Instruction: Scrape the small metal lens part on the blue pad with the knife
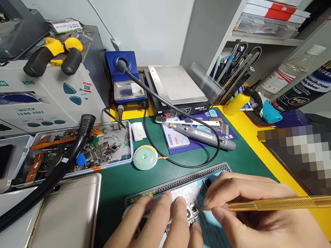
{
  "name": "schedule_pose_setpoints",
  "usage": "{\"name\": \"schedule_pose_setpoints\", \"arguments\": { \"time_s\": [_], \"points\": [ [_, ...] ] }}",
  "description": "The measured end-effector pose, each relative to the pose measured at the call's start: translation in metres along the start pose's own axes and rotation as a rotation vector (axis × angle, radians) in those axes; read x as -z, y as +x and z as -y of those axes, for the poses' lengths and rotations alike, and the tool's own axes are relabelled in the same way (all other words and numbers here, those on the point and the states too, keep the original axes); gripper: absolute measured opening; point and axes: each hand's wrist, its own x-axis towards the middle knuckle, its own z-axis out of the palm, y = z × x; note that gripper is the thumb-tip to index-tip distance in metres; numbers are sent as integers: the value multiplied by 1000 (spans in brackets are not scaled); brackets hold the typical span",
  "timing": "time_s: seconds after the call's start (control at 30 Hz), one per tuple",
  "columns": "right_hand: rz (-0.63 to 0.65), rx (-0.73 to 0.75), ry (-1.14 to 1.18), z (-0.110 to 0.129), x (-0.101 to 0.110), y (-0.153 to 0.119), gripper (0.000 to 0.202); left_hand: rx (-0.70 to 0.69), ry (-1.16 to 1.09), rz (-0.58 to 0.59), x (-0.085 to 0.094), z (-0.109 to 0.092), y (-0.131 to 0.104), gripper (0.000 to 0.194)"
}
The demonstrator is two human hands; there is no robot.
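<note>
My left hand (157, 236) lies with its fingers spread over a silvery device part on a grey-edged mat (178, 183), pressing it down. In my right hand (259, 216) is a thin gold-coloured pen-like tool (285, 203), pinched near its front. Its fine tip touches or nearly touches the edge of a small camera-like module (192, 211), just right of my left fingertips. Blue cloth-like material (214, 234) lies under the right side of the work. A small dark component (206, 184) rests behind my right fingers. Most of the device part is hidden by my left hand.
A tray of circuit parts (105, 146), a round coil pad (144, 157) and a grey rotary tool (199, 135) lie further back. A looping black cable (162, 98) runs from the blue soldering stand (121, 65). A gold-coloured device back (66, 227) lies at left, a yellow bottle (236, 103) at right.
</note>
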Motion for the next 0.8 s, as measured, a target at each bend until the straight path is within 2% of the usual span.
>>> {"name": "schedule_pose_setpoints", "arguments": {
  "time_s": [0.2, 0.57, 0.8],
  "points": [
    [1, -10, -3, 1, 0, -2, 16, 6, 10, -37, -2, -1, 0, 24],
    [21, -20, 14, -2, 0, -1, 15, 4, -10, 18, 2, 0, -1, 28],
    [4, -4, -18, 1, -1, 0, 14, 45, -27, -15, 0, -2, -2, 28]
  ]
}}
